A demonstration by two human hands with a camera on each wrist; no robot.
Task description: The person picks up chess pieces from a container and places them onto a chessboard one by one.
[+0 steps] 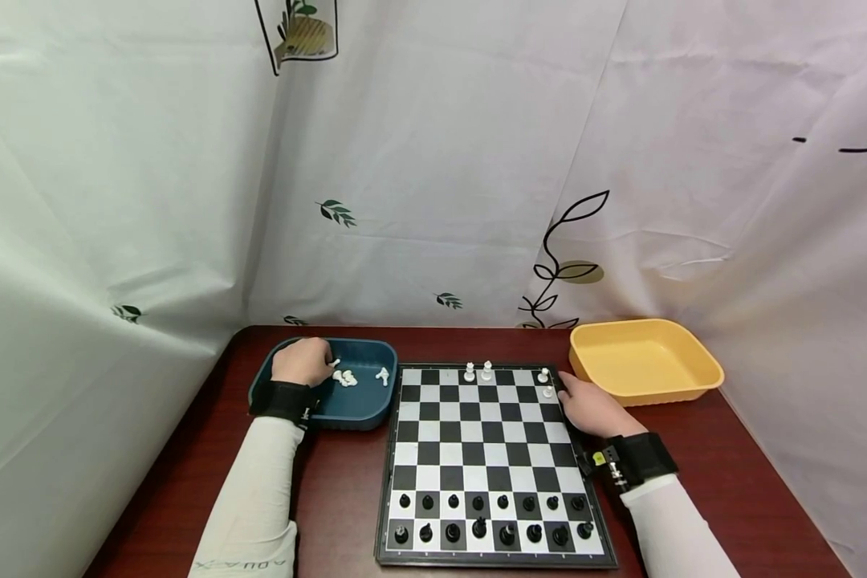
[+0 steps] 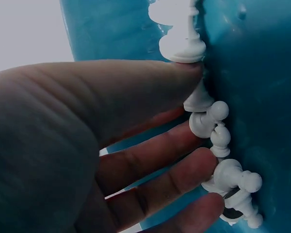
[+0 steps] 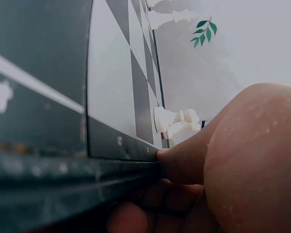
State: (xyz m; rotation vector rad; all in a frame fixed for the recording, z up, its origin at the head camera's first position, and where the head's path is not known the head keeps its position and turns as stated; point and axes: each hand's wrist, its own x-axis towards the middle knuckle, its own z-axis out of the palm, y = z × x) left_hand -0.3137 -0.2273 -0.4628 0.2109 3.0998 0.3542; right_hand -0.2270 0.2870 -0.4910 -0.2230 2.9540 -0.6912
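Observation:
My left hand (image 1: 305, 361) reaches into the blue tray (image 1: 364, 413), where white chess pieces (image 2: 228, 174) lie in a loose row. Thumb and forefinger pinch a white chess piece (image 2: 198, 99), partly hidden behind the thumb; the other fingers touch pieces below it. My right hand (image 1: 598, 408) grips the right edge of the chessboard (image 1: 470, 433) near its far corner, thumb at the rim and fingers curled beneath. Close to that thumb stand a white piece (image 1: 543, 375) on the corner square and a white pawn (image 1: 548, 392) in front of it.
Two white pieces (image 1: 478, 372) stand along the board's far edge. Two rows of black pieces (image 1: 479, 528) fill the near side. A yellow tray (image 1: 646, 361) sits beyond my right hand. Patterned white cloth (image 1: 433, 160) hangs behind the brown table (image 1: 339, 490).

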